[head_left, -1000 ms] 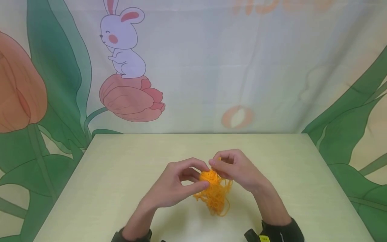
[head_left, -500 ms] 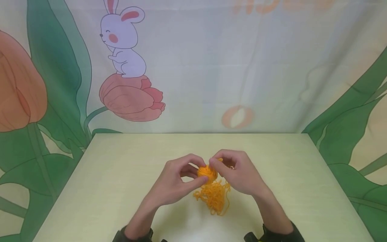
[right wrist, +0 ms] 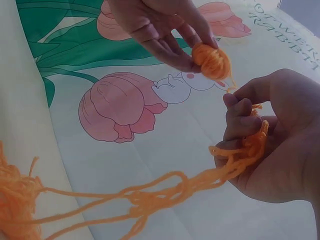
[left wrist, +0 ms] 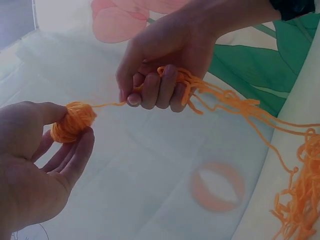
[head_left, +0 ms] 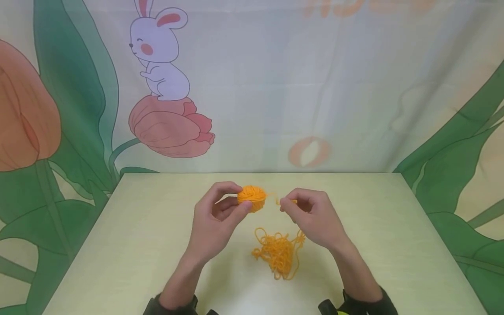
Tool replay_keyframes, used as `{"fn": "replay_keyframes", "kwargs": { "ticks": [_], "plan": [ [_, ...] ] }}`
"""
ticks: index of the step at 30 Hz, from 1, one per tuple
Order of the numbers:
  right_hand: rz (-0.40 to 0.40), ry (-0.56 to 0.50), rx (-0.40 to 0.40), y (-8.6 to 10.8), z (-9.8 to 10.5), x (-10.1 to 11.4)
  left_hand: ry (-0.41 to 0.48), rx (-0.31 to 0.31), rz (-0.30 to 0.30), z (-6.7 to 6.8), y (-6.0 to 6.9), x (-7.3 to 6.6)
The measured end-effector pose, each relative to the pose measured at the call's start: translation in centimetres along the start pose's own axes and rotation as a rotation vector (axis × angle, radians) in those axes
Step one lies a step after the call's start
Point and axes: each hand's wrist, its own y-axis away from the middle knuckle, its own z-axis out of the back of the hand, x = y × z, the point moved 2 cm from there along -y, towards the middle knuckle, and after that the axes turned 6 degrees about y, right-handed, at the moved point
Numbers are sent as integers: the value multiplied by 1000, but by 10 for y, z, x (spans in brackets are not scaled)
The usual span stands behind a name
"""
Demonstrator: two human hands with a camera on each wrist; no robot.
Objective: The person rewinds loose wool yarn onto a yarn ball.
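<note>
A small ball of orange yarn (head_left: 252, 198) is pinched between the thumb and fingers of my left hand (head_left: 214, 223), raised above the table. From the ball a short strand (left wrist: 107, 105) runs across to my right hand (head_left: 315, 218), whose thumb and curled fingers grip it. Looped yarn (right wrist: 200, 180) passes through the right palm and trails out past the little finger, as both wrist views show. It leads down to a loose tangled heap of yarn (head_left: 279, 253), which lies on the table below and between the hands.
The pale table (head_left: 157, 201) ends at a straight far edge. Behind it hangs a cloth backdrop (head_left: 252, 87) printed with a rabbit, tulips and green leaves. Dark cuffs with wrist gear (head_left: 364, 304) show at the bottom of the head view.
My left hand has moved up and to the left with the yarn ball, away from the heap. A gap spanned by a strand now separates it from the right hand, which still grips yarn.
</note>
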Motion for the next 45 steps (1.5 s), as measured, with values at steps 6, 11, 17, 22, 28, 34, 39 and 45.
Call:
{"fn": "replay_keyframes", "kwargs": {
  "ticks": [6,11,17,22,28,34,39,45],
  "plan": [
    [-55,19,90,-2,-3,-7,75,-100,-15,4,0,-5],
    [-83,36,218,-2,-4,-8,77,-121,-11,3,0,-6],
    [-88,15,348,-6,-10,-14,80,28,0,0,2,-3],
    [-105,-32,372,-8,-13,-21,100,248,21,-8,5,-1],
    [-132,-109,332,-8,-9,-21,36,406,42,-12,8,3],
    [-81,-156,280,-6,-3,-19,-88,436,-3,-14,7,6],
    [-45,-175,252,-4,1,-14,-202,381,-22,-14,5,5],
    [30,-192,254,0,1,-4,-289,301,-68,-13,4,6]
  ]
}}
